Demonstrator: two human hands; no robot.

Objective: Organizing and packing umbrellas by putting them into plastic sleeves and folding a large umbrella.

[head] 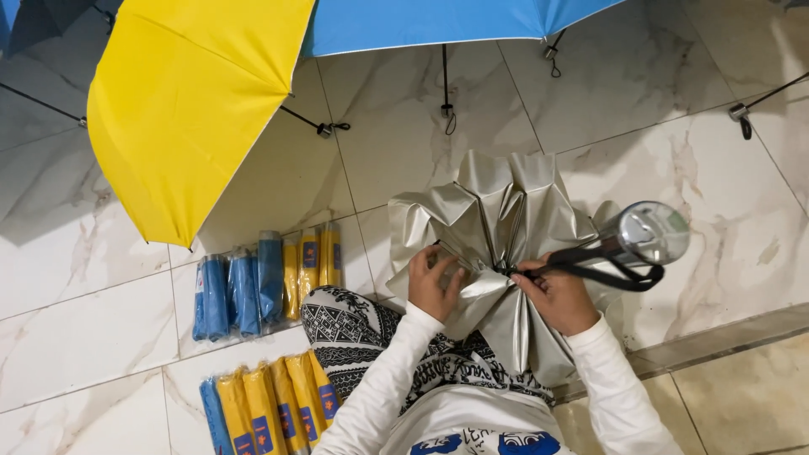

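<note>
Fingers of the left hand (432, 284) were curled and pinched a fold of the silver folding umbrella (497, 244), probably to keep the pleats in order. Right hand (558, 297) was closed around the gathered cloth near the shaft, so the handle (645, 236) with its black strap (615, 274) pointed away. This umbrella lay over the person's lap, above the marble floor (404, 135). Packed umbrellas (261, 282) in blue and yellow sleeves lay in rows at the left, near an open yellow umbrella (185, 101) and a blue one (438, 21).
</note>
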